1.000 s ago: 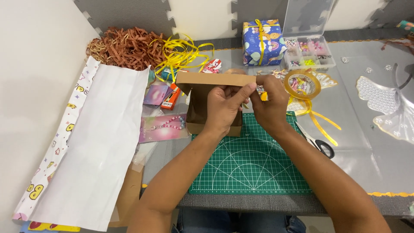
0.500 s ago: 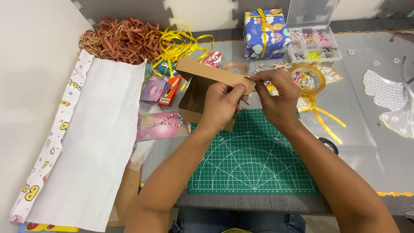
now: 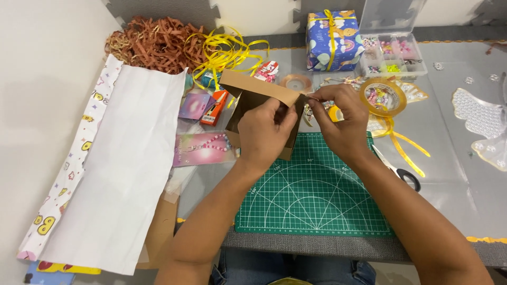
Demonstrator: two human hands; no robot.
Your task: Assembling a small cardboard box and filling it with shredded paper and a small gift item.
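Both hands work a brown cardboard box [image 3: 248, 103] at centre frame, above the green cutting mat [image 3: 311, 195]. Going left to right: white wrapping paper [image 3: 119, 163] lies along the left, brown paper shreds [image 3: 153, 47] and loose yellow ribbon [image 3: 222, 53] sit upper left. The left hand [image 3: 261, 132] grips the box's front wall; the right hand [image 3: 340, 124] pinches the flap's right corner. This looks like folding or sealing the flap, which calls for steady pinching. A tape roll [image 3: 383, 95], bead organiser [image 3: 391, 55] and scissors [image 3: 398, 171] crowd the right.
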